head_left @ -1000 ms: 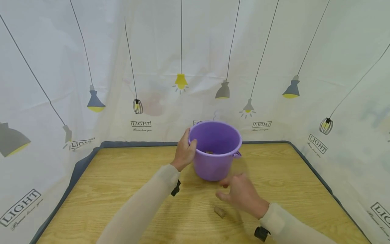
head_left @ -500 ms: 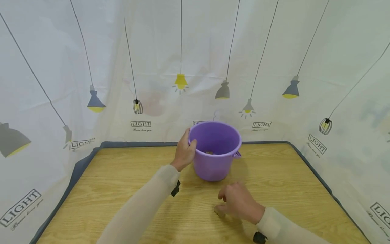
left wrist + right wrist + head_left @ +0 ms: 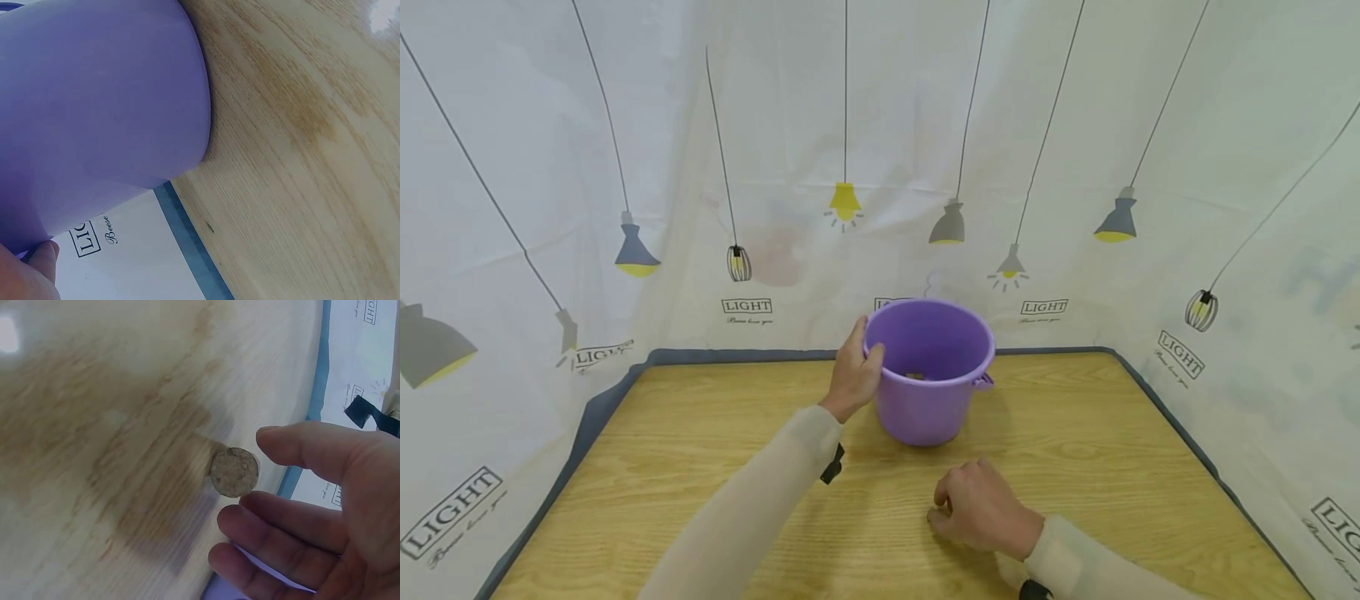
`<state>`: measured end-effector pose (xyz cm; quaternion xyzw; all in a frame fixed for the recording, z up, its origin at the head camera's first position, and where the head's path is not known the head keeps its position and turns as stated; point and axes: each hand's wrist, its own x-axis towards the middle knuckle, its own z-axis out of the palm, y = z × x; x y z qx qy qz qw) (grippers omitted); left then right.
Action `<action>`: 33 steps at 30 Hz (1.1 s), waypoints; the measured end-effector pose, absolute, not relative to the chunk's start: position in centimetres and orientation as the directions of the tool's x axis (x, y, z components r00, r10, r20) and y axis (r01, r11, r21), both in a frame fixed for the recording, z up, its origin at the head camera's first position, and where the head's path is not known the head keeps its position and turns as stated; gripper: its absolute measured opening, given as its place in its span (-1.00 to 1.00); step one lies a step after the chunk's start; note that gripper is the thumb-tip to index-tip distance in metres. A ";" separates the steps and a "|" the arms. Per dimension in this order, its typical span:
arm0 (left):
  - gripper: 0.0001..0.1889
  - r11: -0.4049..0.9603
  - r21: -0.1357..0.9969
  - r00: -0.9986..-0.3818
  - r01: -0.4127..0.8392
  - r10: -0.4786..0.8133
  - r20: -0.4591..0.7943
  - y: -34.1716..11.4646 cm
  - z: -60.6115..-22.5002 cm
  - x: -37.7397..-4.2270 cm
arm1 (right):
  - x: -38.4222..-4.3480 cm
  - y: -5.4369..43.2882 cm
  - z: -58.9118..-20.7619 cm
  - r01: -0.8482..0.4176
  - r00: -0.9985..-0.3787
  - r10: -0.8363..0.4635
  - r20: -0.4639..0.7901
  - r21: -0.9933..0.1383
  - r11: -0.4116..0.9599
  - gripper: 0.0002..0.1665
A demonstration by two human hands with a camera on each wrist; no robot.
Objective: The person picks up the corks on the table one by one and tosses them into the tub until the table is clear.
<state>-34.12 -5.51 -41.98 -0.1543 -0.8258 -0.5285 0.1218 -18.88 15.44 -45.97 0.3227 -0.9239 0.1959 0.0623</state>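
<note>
A purple bucket stands upright on the wooden table, with a small brown piece partly visible inside. My left hand grips the left side of its rim, thumb over the near edge; the left wrist view shows mostly the bucket's wall. A cork lies on the tabletop, its round end facing the right wrist camera. Around it are the bent fingers and thumb of my right hand, with a gap showing between thumb and cork. From the head view the cork is mostly hidden behind that hand.
The light wooden table has a dark blue border along its back and sides. White sheets printed with lamps rise behind and at both sides. The bucket's handle joint sticks out at its right.
My right hand has come down and slightly towards me, from beside the bucket's base to the cork, its fingers now around it. The left hand and bucket have stayed put.
</note>
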 end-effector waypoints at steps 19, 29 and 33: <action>-0.31 0.390 0.835 -0.921 0.387 0.125 0.368 -5.4 -42.1 -34.2 | -18.6 15.2 -46.3 -0.600 -0.797 -0.574 0.189 -0.365 0.712 -0.53; -0.32 0.391 0.839 -0.925 0.378 0.123 0.359 -5.4 -41.8 -34.0 | -18.7 15.0 -46.0 -0.631 -0.776 -0.571 0.268 -0.341 0.697 -0.48; -0.31 0.391 0.844 -0.929 0.368 0.125 0.347 -5.5 -41.8 -33.9 | -18.8 15.0 -45.5 -0.630 -0.776 -0.570 0.269 -0.362 0.687 -0.62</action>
